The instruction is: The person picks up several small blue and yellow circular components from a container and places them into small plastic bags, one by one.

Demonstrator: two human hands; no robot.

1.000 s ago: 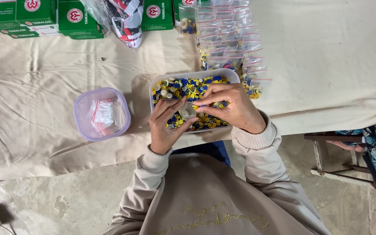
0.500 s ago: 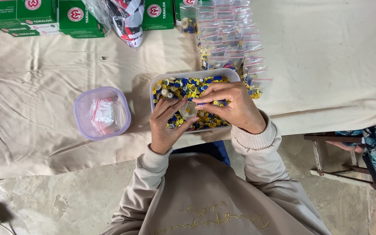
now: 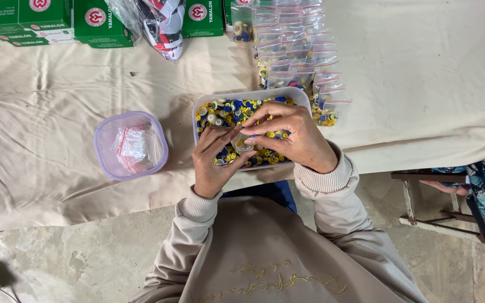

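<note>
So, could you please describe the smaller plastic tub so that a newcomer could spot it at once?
On the cream cloth-covered table, look to the person's left of the clear tub of coloured buttons under both hands. The smaller tub sits apart there. It alone is tinted purple with rounded corners, and it holds small clear bags rather than buttons.

Small clear bag [image 3: 243, 143] held over tub of coloured buttons [image 3: 227, 110].

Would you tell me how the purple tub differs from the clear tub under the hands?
The purple tub is rounded and holds only small empty bags; the clear tub is rectangular and full of coloured buttons. The purple tub sits untouched; both hands work above the clear tub. Both rest on the cloth.
</note>
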